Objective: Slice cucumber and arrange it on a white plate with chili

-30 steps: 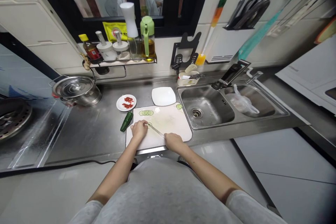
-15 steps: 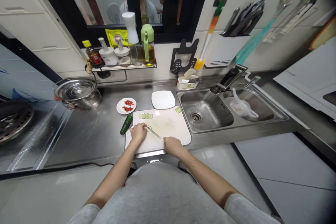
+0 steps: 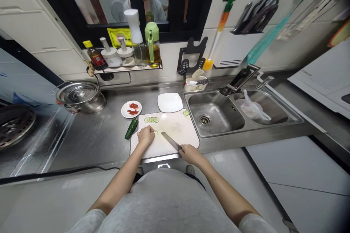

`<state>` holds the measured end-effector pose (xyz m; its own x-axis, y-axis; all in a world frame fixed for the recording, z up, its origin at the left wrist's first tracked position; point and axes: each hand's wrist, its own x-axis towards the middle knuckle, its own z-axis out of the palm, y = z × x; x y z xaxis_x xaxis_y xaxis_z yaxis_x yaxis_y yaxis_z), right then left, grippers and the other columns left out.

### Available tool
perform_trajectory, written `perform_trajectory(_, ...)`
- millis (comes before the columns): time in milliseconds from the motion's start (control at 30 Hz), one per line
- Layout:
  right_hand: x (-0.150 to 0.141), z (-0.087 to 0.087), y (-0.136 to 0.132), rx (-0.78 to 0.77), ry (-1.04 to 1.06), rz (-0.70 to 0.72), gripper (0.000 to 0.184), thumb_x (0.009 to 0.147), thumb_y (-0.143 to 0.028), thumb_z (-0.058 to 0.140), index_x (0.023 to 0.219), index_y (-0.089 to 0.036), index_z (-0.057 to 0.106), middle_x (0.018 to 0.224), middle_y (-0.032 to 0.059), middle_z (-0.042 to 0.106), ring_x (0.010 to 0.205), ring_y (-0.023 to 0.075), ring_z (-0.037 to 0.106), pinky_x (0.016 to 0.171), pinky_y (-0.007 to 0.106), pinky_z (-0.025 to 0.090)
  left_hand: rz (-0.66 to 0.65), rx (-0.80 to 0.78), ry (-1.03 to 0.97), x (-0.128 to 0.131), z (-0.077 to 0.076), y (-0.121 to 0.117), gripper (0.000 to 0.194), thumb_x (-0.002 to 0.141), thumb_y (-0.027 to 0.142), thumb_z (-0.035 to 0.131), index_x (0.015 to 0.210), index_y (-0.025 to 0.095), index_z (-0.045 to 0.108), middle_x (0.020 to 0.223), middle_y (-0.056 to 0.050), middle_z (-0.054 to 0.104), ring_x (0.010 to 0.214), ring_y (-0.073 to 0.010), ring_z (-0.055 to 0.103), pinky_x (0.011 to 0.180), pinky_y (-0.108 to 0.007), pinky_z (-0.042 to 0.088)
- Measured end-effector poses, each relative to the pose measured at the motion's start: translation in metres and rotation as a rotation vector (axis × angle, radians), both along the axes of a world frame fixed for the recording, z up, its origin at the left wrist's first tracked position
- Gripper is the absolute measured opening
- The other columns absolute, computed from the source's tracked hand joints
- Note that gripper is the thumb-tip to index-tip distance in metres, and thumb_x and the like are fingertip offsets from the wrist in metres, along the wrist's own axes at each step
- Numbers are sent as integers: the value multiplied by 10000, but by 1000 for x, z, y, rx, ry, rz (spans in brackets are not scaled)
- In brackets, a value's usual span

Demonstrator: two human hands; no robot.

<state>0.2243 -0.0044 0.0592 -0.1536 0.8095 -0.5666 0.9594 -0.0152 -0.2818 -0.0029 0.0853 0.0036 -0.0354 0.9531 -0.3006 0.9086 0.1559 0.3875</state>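
Note:
My right hand (image 3: 191, 154) is closed round the handle of a knife (image 3: 171, 141), its blade lying slantwise over the white cutting board (image 3: 180, 140). My left hand (image 3: 146, 137) rests on the board's left part, fingers bent and pressed on a cucumber slice (image 3: 155, 132), of which only the green-rimmed edge shows. A gap separates the blade from this slice. Behind my left hand, several cucumber slices (image 3: 151, 119) overlap in a row. More cucumber slices (image 3: 185, 113) lie in the far right corner. A dark green cucumber piece (image 3: 131, 128) lies left of the board.
A white plate (image 3: 170, 102) stands behind the board, and a small plate (image 3: 124, 110) holds chopped red bits. The sink (image 3: 216, 111) is on the right, a lidded steel pot (image 3: 94, 103) on the left. Bottles stand on a wire rack (image 3: 128, 68). People show in the window.
The knife has moved right and toward me, away from the slice under my left fingers. My left hand has stayed nearly in place.

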Motion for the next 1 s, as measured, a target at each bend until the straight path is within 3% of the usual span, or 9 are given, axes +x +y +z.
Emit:
perform_trajectory(300,17,-5,2,12,-21,-91,295,914,-301,404,1006,-158,646,1039,123,679,942,218,623,662,257,360,96,-42,-146,-7,-2,0,215,767,241,547,964,275,625,871,29,709,879,-179,635,860,-346,351)
perform_trajectory(700,14,-14,14,20,-26,-31,302,916,-318,404,1005,-155,643,1033,131,680,946,222,626,689,265,369,223,14,-202,-59,3,-19,229,787,287,557,998,253,639,854,8,716,841,-174,642,810,-339,411)
perform_trajectory(1000,11,-14,20,3,-39,-19,319,918,-328,405,1035,-155,646,1052,135,679,964,228,622,703,268,377,224,-22,-77,-63,-6,-38,216,787,279,562,992,274,631,867,5,713,900,-197,630,868,-366,371)
